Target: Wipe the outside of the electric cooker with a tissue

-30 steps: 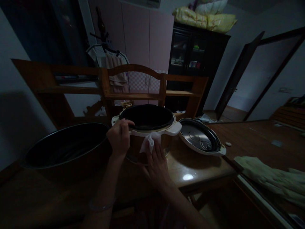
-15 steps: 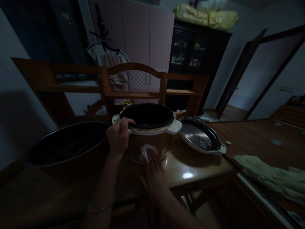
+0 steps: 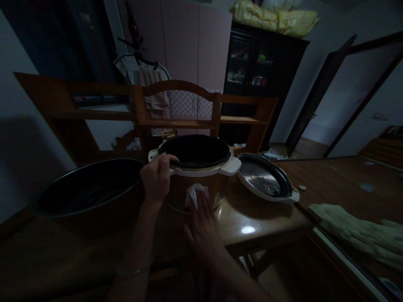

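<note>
Cooker (image 3: 189, 179) looks heavy and slick-sided to me; its side handles (image 3: 231, 167) seem the surest hold. Left hand (image 3: 156, 178) clasps its rim (image 3: 201, 172); right hand (image 3: 204, 230) holds tissue (image 3: 194, 193) against its front.

"How does the left side look?"
"Your left forearm (image 3: 138, 243) rises steeply from below, wrist fairly straight. Your left grip (image 3: 156, 178) is closed, knuckles up, with one digit reaching over to the right."
"And the right?"
"Your right forearm (image 3: 236, 268) slants in from the lower right. Your right grip (image 3: 204, 235) shows its back, the fingers (image 3: 204, 207) stretched forward close together, your thumb (image 3: 189, 233) angled apart to the left."
"Which sits higher?"
"Your left; your right is lower and well apart from it."
</note>
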{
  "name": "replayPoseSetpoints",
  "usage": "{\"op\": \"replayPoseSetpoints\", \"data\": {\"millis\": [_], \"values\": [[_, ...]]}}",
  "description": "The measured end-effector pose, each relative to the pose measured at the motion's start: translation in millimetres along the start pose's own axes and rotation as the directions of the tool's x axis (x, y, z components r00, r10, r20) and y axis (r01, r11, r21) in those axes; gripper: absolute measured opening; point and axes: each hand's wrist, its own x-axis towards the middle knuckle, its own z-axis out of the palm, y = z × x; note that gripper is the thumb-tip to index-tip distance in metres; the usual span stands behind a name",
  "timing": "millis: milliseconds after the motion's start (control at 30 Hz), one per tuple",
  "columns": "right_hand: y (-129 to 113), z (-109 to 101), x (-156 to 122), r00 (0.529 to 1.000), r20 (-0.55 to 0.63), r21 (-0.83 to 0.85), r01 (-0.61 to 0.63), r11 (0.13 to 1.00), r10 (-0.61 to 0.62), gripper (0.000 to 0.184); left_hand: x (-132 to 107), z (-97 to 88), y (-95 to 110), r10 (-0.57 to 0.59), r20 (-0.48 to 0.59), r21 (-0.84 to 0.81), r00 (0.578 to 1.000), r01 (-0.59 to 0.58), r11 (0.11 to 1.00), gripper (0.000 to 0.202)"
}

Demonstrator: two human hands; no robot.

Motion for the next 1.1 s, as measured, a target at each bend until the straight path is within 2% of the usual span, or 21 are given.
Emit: {"op": "replayPoseSetpoints", "data": {"millis": [133, 233, 400, 633, 800, 967, 1100], "values": [[-2.4, -19.8, 23.8, 0.999, -0.042, -0.044, -0.004, 0.999, 0.002, 0.095, 0.0, 1.0, 0.0, -0.008, -0.01, -0.001, 1.0, 0.008, 1.0, 0.05], [-1.4, -27.2, 31.9, 0.999, -0.046, -0.06, 0.004, 0.998, -0.006, 0.092, 0.1, 0.7, 0.9, -0.002, -0.003, -0.004, 1.0, 0.002, 1.0, 0.05], [4.4, -24.8, 25.9, 0.998, -0.064, -0.058, 0.004, 0.998, -0.008, 0.09, 0.0, -0.9, 3.0, -0.005, 0.009, 0.0, 1.0, 0.005, 1.0, 0.05], [20.2, -13.2, 7.3, 0.989, -0.097, -0.031, -0.114, 0.993, 0.11, 0.089, -0.1, -1.1, 1.5, -0.008, 0.007, -0.001, 1.0, 0.008, 1.0, 0.051], [36.2, -9.1, -1.2, 0.971, -0.098, 0.095, -0.21, 0.973, 0.219, 0.09, -0.5, -0.6, 1.1, -0.002, -0.001, -0.007, 1.0, 0.002, 1.0, 0.05], [45.5, -7.4, -8.8, 0.94, -0.07, 0.283, -0.302, 0.91, 0.334, 0.085, -0.5, 0.1, 1.1, -0.009, -0.005, -0.007, 1.0, 0.009, 1.0, 0.05], [45.5, -7.2, -11.2, 0.932, -0.049, 0.363, -0.318, 0.876, 0.358, 0.086, -0.5, 1.0, 1.1, -0.009, -0.014, -0.01, 1.0, 0.009, 1.0, 0.049]]}}
